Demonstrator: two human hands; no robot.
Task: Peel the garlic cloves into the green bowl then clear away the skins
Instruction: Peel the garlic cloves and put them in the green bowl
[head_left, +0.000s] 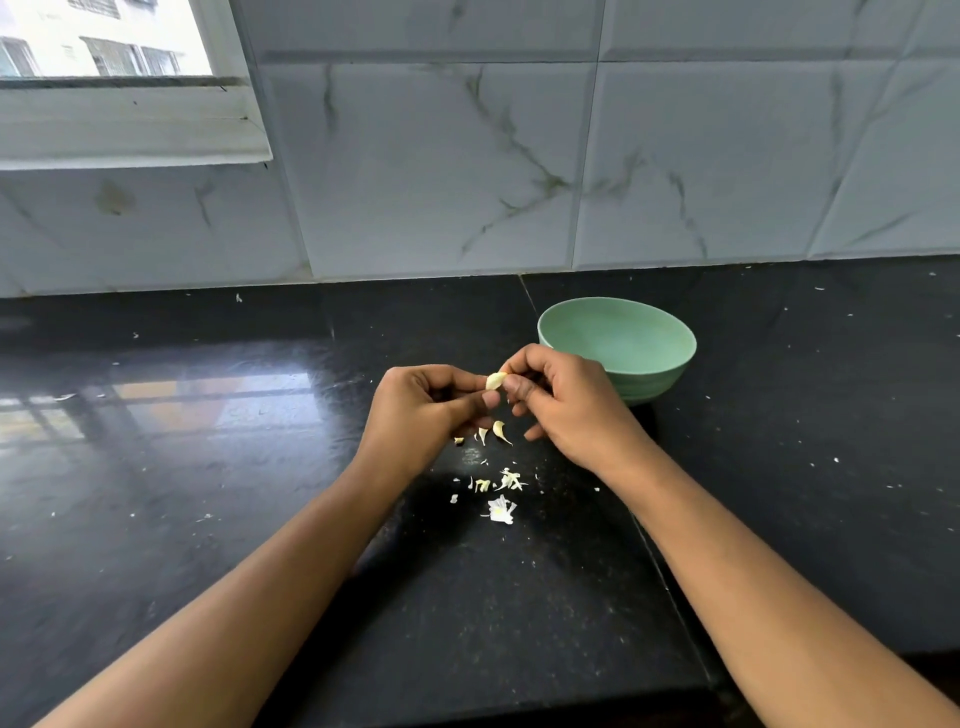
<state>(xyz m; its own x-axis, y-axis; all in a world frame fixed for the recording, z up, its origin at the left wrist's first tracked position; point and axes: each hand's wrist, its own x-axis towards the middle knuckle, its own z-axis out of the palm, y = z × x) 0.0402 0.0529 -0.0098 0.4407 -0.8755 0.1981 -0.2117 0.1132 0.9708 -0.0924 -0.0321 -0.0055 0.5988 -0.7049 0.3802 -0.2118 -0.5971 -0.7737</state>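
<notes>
A pale garlic clove (495, 381) is pinched between the fingertips of my left hand (423, 413) and my right hand (563, 402), held above the black counter. Just behind my right hand stands the green bowl (654, 332); the part of its inside that shows holds nothing. Below my hands a loose garlic clove (501, 431) and small slivers lie on the counter. Nearer to me is a scatter of white garlic skins (501, 493).
The black stone counter (208, 441) runs left and right, flecked with tiny skin bits. A marble-tiled wall (441, 166) rises behind it, with a window (104, 78) at the upper left. The counter's front edge is near the bottom of view.
</notes>
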